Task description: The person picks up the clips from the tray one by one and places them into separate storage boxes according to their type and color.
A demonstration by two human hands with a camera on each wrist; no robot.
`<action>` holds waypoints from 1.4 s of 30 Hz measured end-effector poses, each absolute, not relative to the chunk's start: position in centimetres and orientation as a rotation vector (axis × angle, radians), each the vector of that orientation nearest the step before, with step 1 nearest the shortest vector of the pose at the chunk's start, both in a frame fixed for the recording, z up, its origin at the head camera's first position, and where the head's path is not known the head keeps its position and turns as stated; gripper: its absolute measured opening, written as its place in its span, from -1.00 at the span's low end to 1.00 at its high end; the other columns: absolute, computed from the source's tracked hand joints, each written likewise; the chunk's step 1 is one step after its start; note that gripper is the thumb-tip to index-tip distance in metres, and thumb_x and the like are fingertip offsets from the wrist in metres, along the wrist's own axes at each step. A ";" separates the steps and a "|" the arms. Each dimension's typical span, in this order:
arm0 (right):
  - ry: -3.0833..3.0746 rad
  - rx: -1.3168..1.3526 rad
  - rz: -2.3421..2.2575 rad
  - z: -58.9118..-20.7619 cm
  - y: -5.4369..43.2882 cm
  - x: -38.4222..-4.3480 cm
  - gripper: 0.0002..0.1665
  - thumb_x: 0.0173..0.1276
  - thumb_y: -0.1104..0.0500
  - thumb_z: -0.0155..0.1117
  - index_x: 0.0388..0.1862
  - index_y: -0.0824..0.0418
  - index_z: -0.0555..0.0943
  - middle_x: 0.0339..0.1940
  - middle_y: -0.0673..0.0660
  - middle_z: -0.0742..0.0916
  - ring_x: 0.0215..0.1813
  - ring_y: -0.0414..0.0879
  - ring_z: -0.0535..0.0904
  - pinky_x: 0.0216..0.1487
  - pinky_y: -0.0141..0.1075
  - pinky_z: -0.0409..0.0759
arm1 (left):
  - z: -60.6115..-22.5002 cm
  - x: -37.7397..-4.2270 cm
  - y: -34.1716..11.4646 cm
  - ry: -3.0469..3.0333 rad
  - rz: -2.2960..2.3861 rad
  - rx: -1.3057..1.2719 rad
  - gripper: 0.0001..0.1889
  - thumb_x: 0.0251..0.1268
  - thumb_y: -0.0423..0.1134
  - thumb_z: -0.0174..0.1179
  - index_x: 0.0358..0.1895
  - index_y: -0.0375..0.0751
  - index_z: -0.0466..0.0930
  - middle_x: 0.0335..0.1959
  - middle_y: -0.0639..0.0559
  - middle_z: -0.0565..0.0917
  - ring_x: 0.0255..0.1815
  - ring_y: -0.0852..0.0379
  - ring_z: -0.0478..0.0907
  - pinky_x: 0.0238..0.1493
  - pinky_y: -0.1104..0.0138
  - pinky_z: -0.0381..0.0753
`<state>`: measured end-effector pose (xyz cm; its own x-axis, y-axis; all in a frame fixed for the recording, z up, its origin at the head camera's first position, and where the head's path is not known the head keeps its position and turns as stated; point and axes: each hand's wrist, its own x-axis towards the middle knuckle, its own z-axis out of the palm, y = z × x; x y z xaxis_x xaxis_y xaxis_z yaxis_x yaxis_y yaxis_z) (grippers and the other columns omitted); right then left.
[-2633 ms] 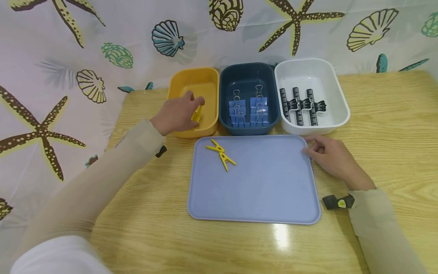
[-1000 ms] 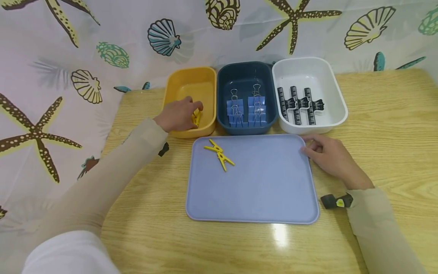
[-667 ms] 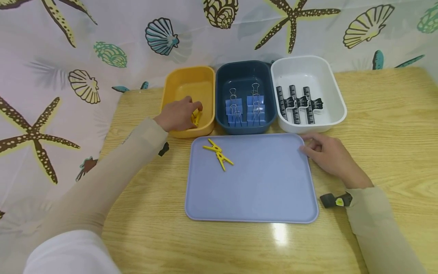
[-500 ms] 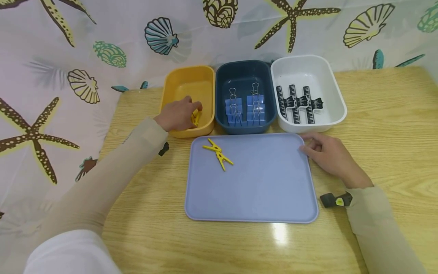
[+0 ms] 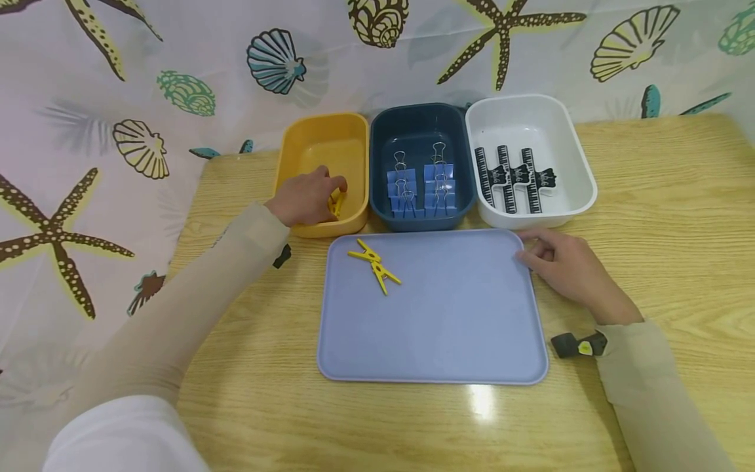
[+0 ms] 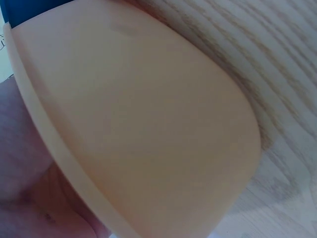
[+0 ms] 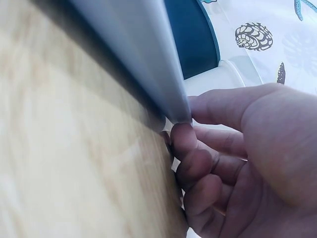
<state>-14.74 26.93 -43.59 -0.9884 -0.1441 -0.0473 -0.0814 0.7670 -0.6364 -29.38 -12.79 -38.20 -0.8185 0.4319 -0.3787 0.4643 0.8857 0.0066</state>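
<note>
My left hand [image 5: 307, 196] reaches down into the yellow bin [image 5: 286, 144], its thumb and index finger curled round a yellow clothespin [image 5: 336, 204]; the hand partly hides the bin's floor and the other fingertips. In the left wrist view the outer wall of the yellow bin [image 6: 148, 119] covers most of the frame. My right hand [image 5: 563, 267] pinches the upper right corner of the blue-grey tray [image 5: 460, 314]; in the right wrist view the thumb and curled fingers meet at the tray's rim [image 7: 163, 84]. Two yellow clothespins [image 5: 375, 264] lie touching near the tray's upper left.
A dark blue bin [image 5: 380, 128] with several blue binder clips [image 5: 439, 187] stands against the yellow one. Right of it is a white bin [image 5: 580, 190] holding 3 black-and-white clips [image 5: 522, 177]. A shell-print cloth [image 5: 354, 65] hangs behind the wooden table [image 5: 666, 216].
Since the oldest frame my left hand has shifted slightly lower among the clothespins in the yellow bin, then stayed nearly still. My right hand keeps its place on the tray. The head view drifted slightly.
</note>
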 end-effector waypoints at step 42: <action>2.861 -0.200 -1.030 -43.6 26.9 -14.7 -0.61 0.36 0.08 0.23 0.09 0.23 0.58 -0.38 0.13 0.74 -0.49 -0.30 0.45 -0.39 -0.41 0.37 | -37.8 -29.2 -13.1 2.692 -0.114 0.633 -0.40 0.13 -0.02 0.35 0.21 -0.22 0.45 0.01 -0.14 0.38 -0.19 -0.08 0.45 -0.13 0.19 0.48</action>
<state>-14.71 26.89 -43.60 -0.9869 -0.1549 -0.0444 -0.0911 0.7635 -0.6394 -29.19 -13.13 -37.79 -0.8298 0.4145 -0.3738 0.4447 0.8957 0.0059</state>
